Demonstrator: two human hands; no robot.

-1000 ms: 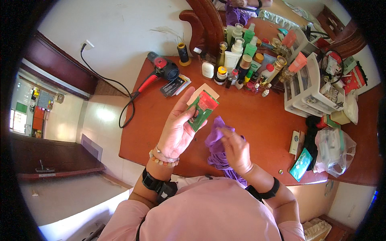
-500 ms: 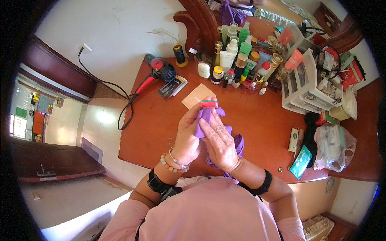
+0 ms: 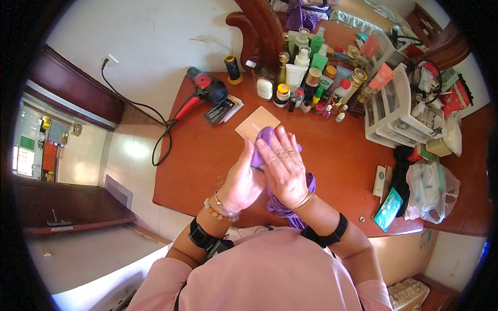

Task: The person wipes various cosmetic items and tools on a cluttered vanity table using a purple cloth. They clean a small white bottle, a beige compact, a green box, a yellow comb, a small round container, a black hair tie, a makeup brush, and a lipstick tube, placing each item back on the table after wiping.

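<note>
Right hand (image 3: 283, 171) on purple cloth (image 3: 265, 136), open desktop (image 3: 340, 171) rightward, front edge (image 3: 176, 208) near

Purple cloth (image 3: 263, 137), crumpled: part between left hand (image 3: 244, 182) and right hand (image 3: 285, 173), folds below.

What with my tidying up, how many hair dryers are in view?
1: the red and black hair dryer, lying on the wooden table beyond the left hand, beside the thread spool.

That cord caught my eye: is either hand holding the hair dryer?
No, the hair dryer lies on the table, while purple cloth is between left hand and right hand.
</note>
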